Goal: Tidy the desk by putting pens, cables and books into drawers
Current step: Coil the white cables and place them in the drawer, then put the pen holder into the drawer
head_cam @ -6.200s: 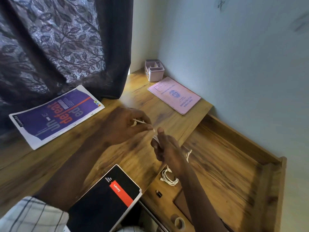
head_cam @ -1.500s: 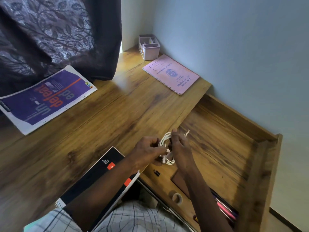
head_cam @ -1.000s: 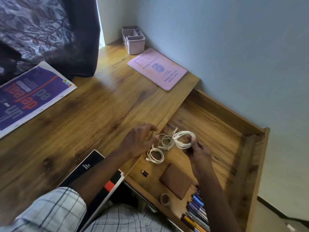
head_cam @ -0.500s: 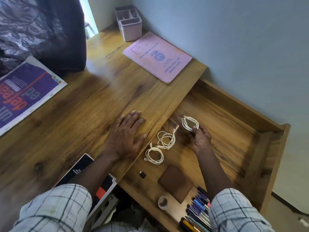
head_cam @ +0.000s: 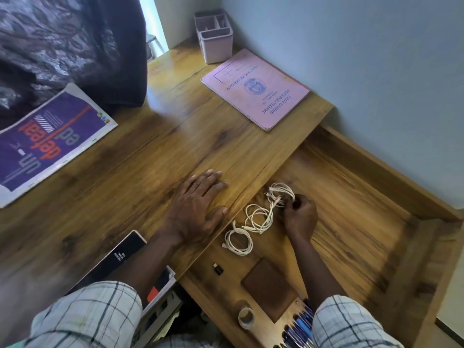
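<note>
Pinching the coiled white cable (head_cam: 281, 194) down in the open drawer (head_cam: 351, 209), my right hand (head_cam: 300, 217) has its grip curled on the coil's near edge. A second coil (head_cam: 258, 217) and a third coil (head_cam: 238, 241) lie just beside it, along the worktop (head_cam: 150, 159) edge. My left hand (head_cam: 198, 207) rests flat on the worktop, grip released, fingers straight.
</note>
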